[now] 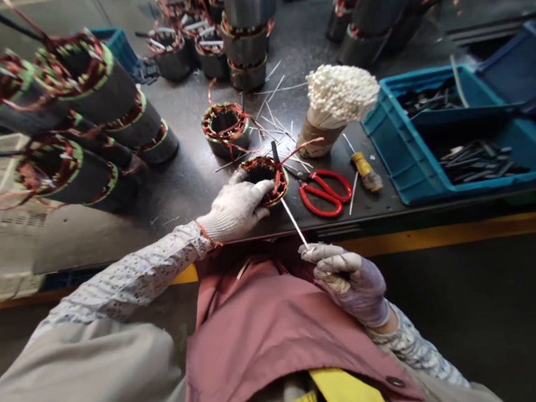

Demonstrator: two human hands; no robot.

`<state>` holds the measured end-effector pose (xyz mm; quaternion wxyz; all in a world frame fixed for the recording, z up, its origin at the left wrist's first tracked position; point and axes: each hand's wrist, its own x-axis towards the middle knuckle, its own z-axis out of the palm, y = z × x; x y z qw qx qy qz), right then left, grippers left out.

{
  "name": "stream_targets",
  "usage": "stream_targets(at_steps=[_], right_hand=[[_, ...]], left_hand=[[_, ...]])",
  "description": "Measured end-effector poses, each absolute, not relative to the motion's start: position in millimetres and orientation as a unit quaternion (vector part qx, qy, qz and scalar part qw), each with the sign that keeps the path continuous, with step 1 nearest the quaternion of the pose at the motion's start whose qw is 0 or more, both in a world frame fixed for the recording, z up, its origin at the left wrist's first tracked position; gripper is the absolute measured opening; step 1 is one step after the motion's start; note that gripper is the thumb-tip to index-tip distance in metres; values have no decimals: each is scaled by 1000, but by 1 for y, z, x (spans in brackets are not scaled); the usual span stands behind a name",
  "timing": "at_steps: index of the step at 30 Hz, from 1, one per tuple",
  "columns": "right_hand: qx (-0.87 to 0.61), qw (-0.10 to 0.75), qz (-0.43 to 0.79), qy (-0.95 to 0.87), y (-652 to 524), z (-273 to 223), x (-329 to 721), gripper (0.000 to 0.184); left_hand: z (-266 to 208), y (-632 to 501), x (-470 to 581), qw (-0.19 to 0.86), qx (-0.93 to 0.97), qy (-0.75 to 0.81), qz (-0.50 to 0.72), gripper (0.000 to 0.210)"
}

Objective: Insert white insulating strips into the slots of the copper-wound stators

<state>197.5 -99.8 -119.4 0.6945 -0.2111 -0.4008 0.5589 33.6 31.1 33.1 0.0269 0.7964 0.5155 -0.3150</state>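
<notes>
My left hand (238, 208) wears a white knit glove and grips the near stator (280, 190), a short metal ring with copper windings, at the table's front edge. Its fingers wrap over the rim and hide part of the ring. A black sleeve and a red wire stick up from the windings. Below and to the right, my right hand (350, 278), in a worn white and purple glove, pinches the end of a thin white strip (294, 224). The strip's other end reaches the stator's near rim. Red-handled scissors (326, 191) lie just right of the stator.
Another stator (226, 136) stands behind, with loose white strips (276, 122) beside it. A bundle of white strips (341, 97) stands upright near a yellow-handled screwdriver (366, 172). Blue bins (422, 169) of black pieces are right; stacked stators (94, 91) rise at left and back.
</notes>
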Motion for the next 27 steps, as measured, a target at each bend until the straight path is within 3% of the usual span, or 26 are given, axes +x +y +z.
stream_targets(at_steps=[27], right_hand=[[-251, 681, 592, -351, -102, -121, 159, 12]], left_hand=[[45, 39, 19, 46, 820, 492, -288, 54]])
